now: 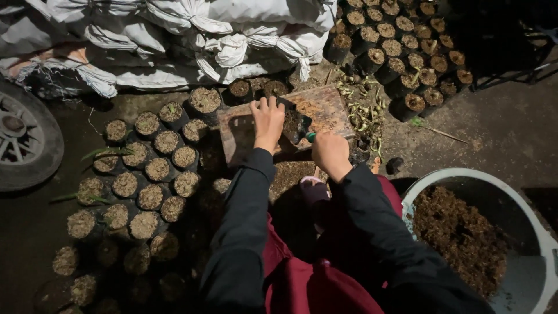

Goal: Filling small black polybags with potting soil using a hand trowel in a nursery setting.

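Head view, looking down at two hands over a wooden board [325, 104] on the ground. Left hand [267, 119] with fingers spread wide, fingertips down on the rim of a small black bag [295, 125], likely to keep the floppy bag upright with its mouth open. Hard to tell whether gripping the rim or just pressing on it. Right hand [330, 152] curled into a fist around a small tool with a green handle [311, 137], tip pointed toward the bag. Shut tight, likely for a firm push into the dirt.

Small black bag standing on the board, touching the left hand, just beside the right hand, between the two.

Further out: a scatter of pale plant cuttings [361, 110] just right of the board, close enough to grab. Big round tub [447, 174] of brown dirt near the right elbow, also within easy reach. Many filled bags [151, 168] packed side by side on the left, more rows of bags [401, 52] at the top right, likely kept in groups to stay upright. White sacks [203, 29] piled behind the board, and a wheel [23, 139] at the far left
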